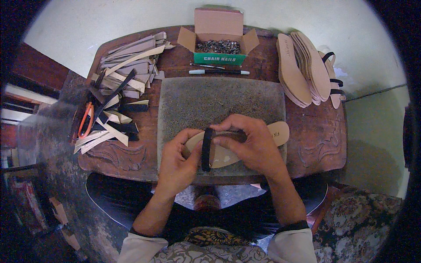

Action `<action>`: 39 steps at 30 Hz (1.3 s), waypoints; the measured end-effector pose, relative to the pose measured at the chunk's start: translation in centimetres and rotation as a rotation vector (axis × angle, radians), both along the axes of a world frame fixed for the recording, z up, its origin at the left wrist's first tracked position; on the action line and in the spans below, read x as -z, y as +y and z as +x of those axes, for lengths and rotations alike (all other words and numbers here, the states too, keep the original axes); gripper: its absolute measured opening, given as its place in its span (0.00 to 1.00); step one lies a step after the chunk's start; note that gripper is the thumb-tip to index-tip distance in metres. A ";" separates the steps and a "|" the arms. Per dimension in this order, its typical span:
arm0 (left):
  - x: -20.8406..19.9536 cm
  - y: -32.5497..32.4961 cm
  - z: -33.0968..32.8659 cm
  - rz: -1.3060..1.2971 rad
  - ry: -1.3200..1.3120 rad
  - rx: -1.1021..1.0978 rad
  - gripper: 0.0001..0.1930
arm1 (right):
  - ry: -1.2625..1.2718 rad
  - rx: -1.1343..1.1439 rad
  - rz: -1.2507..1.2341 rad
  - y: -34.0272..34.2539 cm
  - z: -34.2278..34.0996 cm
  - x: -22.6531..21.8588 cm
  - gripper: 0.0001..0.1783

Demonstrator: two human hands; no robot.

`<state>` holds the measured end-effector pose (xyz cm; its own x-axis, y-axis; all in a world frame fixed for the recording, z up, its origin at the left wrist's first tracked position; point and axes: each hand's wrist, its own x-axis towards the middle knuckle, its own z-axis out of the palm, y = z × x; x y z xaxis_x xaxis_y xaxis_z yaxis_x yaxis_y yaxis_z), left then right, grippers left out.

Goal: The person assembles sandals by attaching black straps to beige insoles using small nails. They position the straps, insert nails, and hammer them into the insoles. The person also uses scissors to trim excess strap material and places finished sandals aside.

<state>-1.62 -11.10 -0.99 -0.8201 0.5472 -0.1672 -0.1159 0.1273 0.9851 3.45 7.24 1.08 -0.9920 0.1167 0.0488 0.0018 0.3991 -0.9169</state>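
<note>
A: Step?
B: Apparently seating a narrow, fabric-like black strap across a tan, foot-shaped sole, near the carved brown wooden surface's front edge.
A: Next?
B: Probably calls for straightening the strap.
A: Hands' pose?
B: Clamped on the sole with the bare left hand, pinching at the strap's far end with the right hand, angled inward.

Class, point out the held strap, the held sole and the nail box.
Strap (207, 151): head view, middle of its black length.
Sole (224, 158): head view, tan surface right of the strap.
Nail box (219, 58): head view, green front wall.
</note>
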 end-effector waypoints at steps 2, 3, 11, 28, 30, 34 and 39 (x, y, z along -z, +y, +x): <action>0.0 0.2 0.1 0.017 -0.002 -0.007 0.08 | 0.042 0.009 0.034 0.0 0.0 0.3 0.14; 0.0 0.2 0.1 0.023 0.004 -0.018 0.08 | 0.043 0.011 0.033 -0.1 0.0 0.3 0.14; 0.0 0.3 0.1 -0.001 0.129 -0.026 0.07 | 0.042 0.029 0.000 -0.3 -0.1 0.3 0.12; 0.5 0.3 0.3 -0.005 0.072 -0.056 0.06 | 0.050 0.054 -0.002 -0.6 -0.2 0.4 0.10; 0.4 0.3 0.3 -0.012 0.080 -0.058 0.06 | 0.054 0.055 0.010 -0.7 -0.2 0.4 0.10; 0.1 0.3 0.4 -0.024 0.067 -0.057 0.07 | 0.054 0.060 0.039 -0.8 -0.2 0.2 0.10; -0.1 0.4 0.4 -0.009 0.086 -0.061 0.07 | 0.056 0.062 0.053 -0.9 -0.3 0.4 0.10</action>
<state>-1.23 -10.65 -0.94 -0.8632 0.4950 -0.0992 -0.0386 0.1311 0.9906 3.17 6.37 0.68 -0.9786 0.1731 0.1116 -0.0227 0.4480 -0.8937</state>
